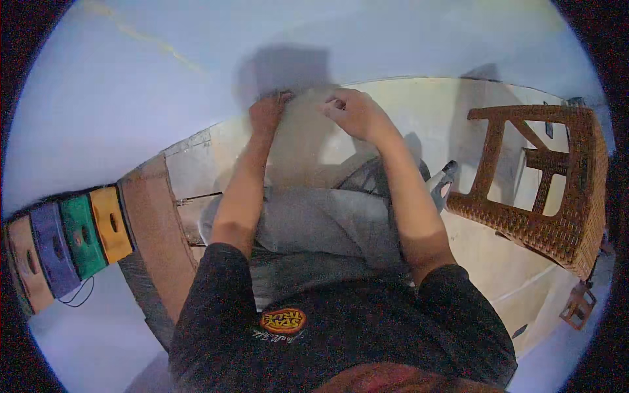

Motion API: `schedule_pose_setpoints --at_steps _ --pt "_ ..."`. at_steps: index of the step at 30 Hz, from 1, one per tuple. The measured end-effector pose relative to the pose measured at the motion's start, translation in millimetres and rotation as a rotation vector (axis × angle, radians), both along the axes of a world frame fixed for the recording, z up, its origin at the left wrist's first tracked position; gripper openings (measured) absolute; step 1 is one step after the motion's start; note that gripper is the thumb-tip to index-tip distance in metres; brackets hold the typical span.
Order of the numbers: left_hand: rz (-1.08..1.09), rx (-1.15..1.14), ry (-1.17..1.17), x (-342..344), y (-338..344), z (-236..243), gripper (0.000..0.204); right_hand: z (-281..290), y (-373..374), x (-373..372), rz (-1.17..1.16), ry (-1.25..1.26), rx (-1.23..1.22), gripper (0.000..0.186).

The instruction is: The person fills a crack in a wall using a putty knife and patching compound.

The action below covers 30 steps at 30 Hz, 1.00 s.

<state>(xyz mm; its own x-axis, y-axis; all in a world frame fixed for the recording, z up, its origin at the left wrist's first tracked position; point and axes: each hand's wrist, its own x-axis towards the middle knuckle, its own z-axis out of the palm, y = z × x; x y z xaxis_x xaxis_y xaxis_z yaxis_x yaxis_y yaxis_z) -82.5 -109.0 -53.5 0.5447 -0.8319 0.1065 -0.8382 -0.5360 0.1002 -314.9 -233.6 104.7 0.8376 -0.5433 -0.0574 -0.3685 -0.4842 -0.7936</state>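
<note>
Out in front of me, against the pale wall (pixel 164 78), my left hand (pixel 267 112) and my right hand (pixel 350 108) are both raised and closed, each pinching an upper corner of a beige sheet of cloth or paper (pixel 303 141) that hangs between them down toward my lap. Grey fabric (pixel 321 219) lies across my knees. A wicker chair (pixel 547 196) lies on its side at my right, and coloured stools (pixel 69 239) line up at my left.
</note>
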Motion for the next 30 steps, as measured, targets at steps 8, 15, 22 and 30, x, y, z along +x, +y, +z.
schedule_pose_setpoints --at_steps 8,15,22,30 --pt "0.092 0.322 0.08 -13 -9 11 0.033 -15 -4 -9 -0.015 0.017 0.021 0.046" --pt "0.073 0.194 0.031 9 2 -12 0.032 -7 -1 -3 -0.012 -0.093 -0.05 0.043" --pt "-0.032 0.082 -0.037 8 5 -21 0.03 -10 -3 -5 0.014 -0.072 -0.04 0.043" --pt "0.035 -0.019 0.024 15 5 -19 0.032 -1 -3 0 0.04 0.032 0.061 0.047"
